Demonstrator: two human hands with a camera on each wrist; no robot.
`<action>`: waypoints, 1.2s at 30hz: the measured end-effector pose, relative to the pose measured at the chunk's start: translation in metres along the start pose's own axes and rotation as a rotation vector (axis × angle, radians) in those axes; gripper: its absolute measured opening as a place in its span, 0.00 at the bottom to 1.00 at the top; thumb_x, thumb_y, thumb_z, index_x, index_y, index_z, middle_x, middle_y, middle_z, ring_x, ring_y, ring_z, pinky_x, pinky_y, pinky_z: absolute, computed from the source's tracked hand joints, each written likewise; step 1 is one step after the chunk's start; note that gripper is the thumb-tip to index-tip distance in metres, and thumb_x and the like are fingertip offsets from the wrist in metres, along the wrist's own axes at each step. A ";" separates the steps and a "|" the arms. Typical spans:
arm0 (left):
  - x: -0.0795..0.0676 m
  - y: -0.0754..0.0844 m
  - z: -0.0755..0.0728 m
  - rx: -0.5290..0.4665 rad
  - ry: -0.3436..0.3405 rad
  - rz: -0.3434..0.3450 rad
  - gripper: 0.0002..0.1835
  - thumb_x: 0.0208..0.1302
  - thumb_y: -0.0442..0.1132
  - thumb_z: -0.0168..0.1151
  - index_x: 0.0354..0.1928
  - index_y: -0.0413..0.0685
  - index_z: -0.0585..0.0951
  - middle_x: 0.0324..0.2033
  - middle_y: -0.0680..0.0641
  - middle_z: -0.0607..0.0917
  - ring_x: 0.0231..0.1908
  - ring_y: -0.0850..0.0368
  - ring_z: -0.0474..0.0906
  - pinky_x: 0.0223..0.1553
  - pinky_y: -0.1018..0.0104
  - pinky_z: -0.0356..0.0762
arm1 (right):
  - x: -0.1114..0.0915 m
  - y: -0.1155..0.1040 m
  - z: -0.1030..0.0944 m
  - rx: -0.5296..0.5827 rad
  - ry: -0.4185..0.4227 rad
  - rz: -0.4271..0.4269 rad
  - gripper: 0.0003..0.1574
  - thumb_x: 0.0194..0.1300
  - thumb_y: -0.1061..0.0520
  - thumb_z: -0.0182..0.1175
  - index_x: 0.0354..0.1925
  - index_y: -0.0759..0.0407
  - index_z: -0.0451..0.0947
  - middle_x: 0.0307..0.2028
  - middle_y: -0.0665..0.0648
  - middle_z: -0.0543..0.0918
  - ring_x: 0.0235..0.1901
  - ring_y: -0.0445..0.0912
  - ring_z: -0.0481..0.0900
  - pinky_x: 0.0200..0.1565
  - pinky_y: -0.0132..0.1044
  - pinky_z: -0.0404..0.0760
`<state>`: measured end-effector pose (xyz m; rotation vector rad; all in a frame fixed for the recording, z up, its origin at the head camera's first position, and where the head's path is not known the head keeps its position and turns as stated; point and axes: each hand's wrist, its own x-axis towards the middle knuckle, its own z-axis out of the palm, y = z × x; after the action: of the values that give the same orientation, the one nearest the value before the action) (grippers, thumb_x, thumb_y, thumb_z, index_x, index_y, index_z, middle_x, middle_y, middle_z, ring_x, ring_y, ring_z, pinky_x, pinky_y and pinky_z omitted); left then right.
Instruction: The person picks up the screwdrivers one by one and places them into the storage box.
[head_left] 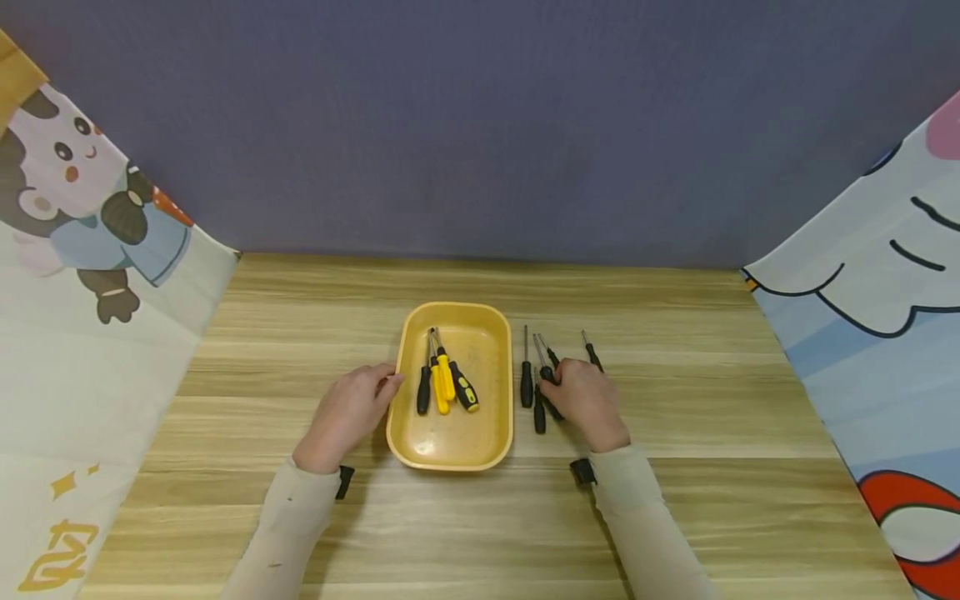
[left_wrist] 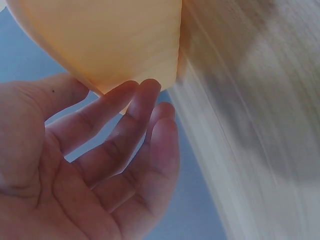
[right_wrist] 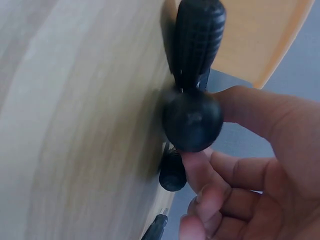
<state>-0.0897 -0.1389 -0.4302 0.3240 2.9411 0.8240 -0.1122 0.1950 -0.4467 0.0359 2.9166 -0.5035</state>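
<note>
My left hand [head_left: 351, 417] is at the left rim of a yellow tray [head_left: 492, 400]. The left wrist view shows its thumb behind the rim and fingertips on the outer wall, pinching the edge. In the tray lie yellow screwdrivers [head_left: 447, 379], a black screwdriver [head_left: 423, 392] and a black-and-yellow screwdriver [head_left: 465, 390]. Right of the tray, my right hand [head_left: 588, 404] pinches a black screwdriver [right_wrist: 192, 122] by its handle, low over the table. Its handle end faces the right wrist camera, and the fingers partly cover it in the head view.
Beside the right hand lie more black screwdrivers: one upright in view [head_left: 526, 385], a shorter one [head_left: 539, 414], one beyond the fingers [head_left: 553, 357] and one farther right [head_left: 593, 357]. A grey-blue panel [head_left: 480, 150] bounds the wooden table [head_left: 300, 308] at the back; printed panels flank it.
</note>
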 end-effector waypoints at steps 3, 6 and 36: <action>0.000 0.000 0.000 0.001 -0.006 -0.006 0.18 0.77 0.45 0.55 0.56 0.39 0.82 0.40 0.41 0.85 0.33 0.53 0.77 0.37 0.53 0.79 | -0.001 -0.001 0.000 0.007 0.003 0.005 0.30 0.64 0.46 0.64 0.13 0.50 0.62 0.11 0.46 0.60 0.12 0.40 0.57 0.13 0.33 0.54; 0.000 0.001 0.000 -0.001 -0.012 -0.008 0.18 0.77 0.45 0.55 0.56 0.39 0.82 0.40 0.41 0.85 0.33 0.53 0.77 0.37 0.53 0.78 | -0.002 -0.002 0.000 0.008 0.014 0.008 0.30 0.63 0.47 0.63 0.12 0.49 0.60 0.11 0.46 0.59 0.12 0.40 0.55 0.13 0.32 0.53; 0.001 0.000 -0.002 -0.004 -0.019 0.002 0.18 0.77 0.44 0.55 0.56 0.38 0.82 0.38 0.42 0.85 0.32 0.53 0.75 0.37 0.53 0.78 | 0.003 -0.082 -0.045 0.040 0.137 -0.243 0.29 0.64 0.48 0.60 0.11 0.49 0.61 0.08 0.44 0.55 0.10 0.39 0.52 0.14 0.31 0.53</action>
<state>-0.0908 -0.1402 -0.4284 0.3328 2.9221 0.8224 -0.1275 0.1331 -0.3787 -0.2930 3.0615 -0.6197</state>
